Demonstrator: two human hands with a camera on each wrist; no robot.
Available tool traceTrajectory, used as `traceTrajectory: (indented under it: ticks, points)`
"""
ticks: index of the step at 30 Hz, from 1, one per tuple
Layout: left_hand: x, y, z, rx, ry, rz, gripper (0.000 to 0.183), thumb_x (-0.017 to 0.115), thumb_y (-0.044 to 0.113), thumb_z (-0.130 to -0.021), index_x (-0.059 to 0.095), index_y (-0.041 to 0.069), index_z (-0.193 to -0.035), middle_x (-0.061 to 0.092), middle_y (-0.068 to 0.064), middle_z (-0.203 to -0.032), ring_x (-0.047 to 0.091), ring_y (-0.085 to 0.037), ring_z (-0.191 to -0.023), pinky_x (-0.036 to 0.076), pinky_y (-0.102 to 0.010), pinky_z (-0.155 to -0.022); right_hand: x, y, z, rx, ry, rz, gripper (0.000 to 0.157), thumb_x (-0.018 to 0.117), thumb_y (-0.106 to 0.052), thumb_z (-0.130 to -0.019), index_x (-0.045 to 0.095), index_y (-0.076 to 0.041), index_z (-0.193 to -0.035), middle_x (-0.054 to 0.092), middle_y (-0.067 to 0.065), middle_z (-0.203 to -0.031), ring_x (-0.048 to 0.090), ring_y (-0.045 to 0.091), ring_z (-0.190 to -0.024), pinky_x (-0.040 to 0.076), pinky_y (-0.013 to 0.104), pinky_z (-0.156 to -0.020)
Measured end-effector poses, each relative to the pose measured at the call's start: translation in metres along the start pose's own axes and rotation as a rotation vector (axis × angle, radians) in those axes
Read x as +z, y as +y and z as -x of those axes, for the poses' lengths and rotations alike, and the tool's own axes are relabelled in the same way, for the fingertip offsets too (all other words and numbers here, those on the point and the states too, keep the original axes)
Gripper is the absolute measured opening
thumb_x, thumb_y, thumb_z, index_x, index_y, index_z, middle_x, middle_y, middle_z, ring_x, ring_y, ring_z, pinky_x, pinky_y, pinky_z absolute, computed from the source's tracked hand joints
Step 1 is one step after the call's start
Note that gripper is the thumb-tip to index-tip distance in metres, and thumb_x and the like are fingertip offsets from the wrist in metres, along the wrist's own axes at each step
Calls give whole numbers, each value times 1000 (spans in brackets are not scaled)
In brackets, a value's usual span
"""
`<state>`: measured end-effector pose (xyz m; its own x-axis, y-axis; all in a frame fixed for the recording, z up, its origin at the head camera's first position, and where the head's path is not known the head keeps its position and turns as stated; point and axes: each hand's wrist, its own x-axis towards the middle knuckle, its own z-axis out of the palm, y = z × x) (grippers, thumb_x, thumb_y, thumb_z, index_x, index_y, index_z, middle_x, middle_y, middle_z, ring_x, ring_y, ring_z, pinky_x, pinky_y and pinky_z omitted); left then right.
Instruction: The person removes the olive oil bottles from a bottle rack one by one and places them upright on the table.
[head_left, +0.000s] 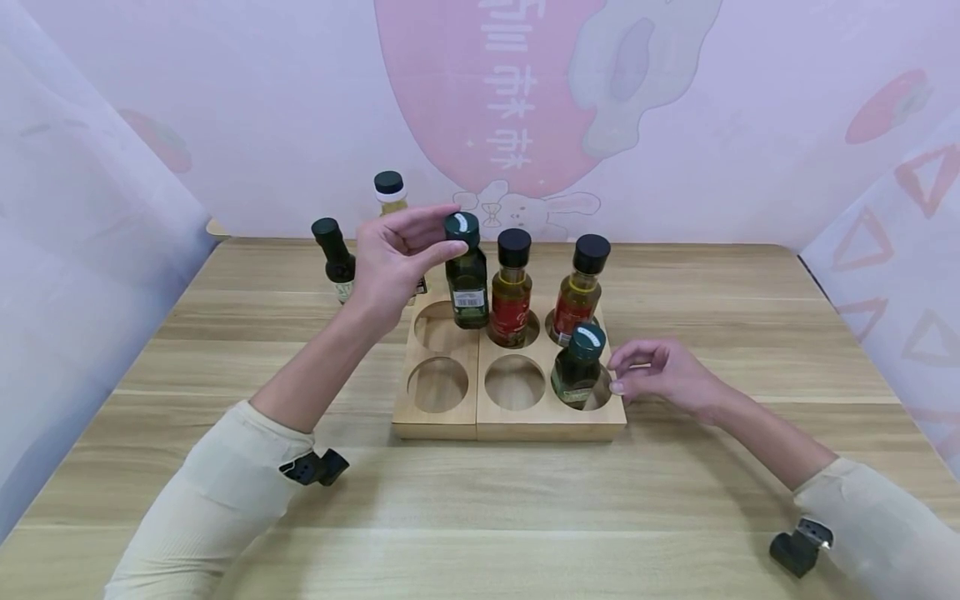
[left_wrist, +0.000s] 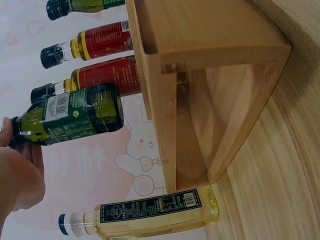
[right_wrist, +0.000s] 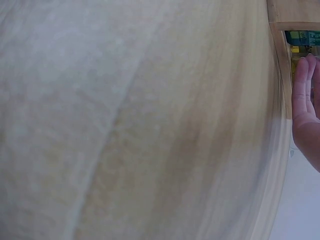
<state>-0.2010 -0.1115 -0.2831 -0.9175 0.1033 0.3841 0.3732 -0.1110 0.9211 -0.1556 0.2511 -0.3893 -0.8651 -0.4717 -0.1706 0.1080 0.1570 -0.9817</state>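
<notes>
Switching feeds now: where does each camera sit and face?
Head: worn there, facing forward and down at the wooden rack; left fingers, right fingers, sleeves show.
Left wrist: worn there, facing the rack's end and the held green bottle; left fingers at left edge.
Right wrist: worn there, facing mostly tabletop; right fingers at right edge.
Head and left wrist share that bottle.

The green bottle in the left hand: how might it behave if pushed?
The green bottle looks like glass, so it is probably stiff and fragile. Its smooth, shiny sides might be slippery. The left hand grips it at the cap, so its body could swing if bumped.
</notes>
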Motion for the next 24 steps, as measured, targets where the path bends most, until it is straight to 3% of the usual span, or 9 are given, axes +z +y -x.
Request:
traceTrajectory:
  ticks: [9,17,24]
  points:
    - [-1,-3,-5,3,12,-21,42,74,-15,-88,65,-13,-128,79,3,-104,75,-11,-98,61,-27,-90,0,0,0,-4,-2,2,20,74,7,-88,70,0,-107,70,5,-98,71,13,-80,65,34,-77]
    - [0,-3,-8,-7,29,-35,41,76,-13,-87,69,-8,-127,78,-8,-112,75,-12,-100,61,-29,-91,0,0,0,-8,-4,-1,20,73,7,-89,71,-4,-105,70,4,-98,71,13,-80,65,33,-77]
    - [-1,-6,-12,1,34,-34,40,76,-14,-86,69,-9,-126,78,-9,-112,75,-12,-99,62,-30,-90,1,0,1,-15,-3,4,19,74,6,-89,71,-4,-105,69,4,-98,71,14,-81,65,35,-78]
